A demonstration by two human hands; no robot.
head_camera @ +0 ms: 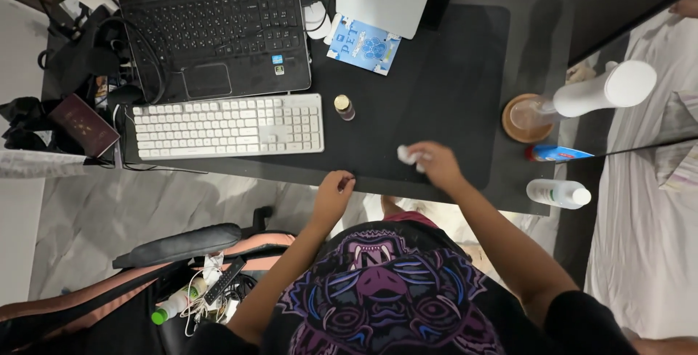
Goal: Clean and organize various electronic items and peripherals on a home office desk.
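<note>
white keyboard (pixel 229 126), black laptop (pixel 214 31), black desk (pixel 465 71), white wipe (pixel 406 155), blue packet (pixel 363 46)
</note>
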